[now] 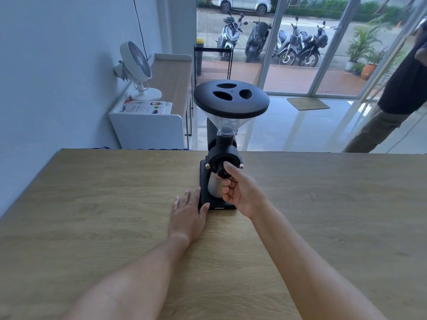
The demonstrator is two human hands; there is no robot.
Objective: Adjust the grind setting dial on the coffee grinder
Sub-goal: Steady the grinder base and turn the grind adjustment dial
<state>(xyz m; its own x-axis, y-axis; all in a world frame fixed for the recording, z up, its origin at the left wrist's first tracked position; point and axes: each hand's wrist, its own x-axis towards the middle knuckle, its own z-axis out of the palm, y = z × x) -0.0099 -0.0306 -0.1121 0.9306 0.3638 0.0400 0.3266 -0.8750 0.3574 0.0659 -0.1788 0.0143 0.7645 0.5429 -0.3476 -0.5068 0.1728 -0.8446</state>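
Note:
A black coffee grinder (227, 125) with a clear hopper and a wide black lid stands at the far middle of the wooden table (92, 215). Its round black grind dial (218, 161) faces me, with a silver knob on each side. My right hand (240, 190) grips the small knob at the dial's lower front, thumb on top and fingers curled below. A metal cup (213, 185) under the dial is partly hidden by that hand. My left hand (188, 211) lies flat on the table, thumb against the grinder's base.
Beyond the table's far edge stand a white cabinet (147, 128) with a white fan (136, 65) and leaflets. A person in dark clothes (397, 95) stands at the right by glass doors. Motorbikes are parked outside.

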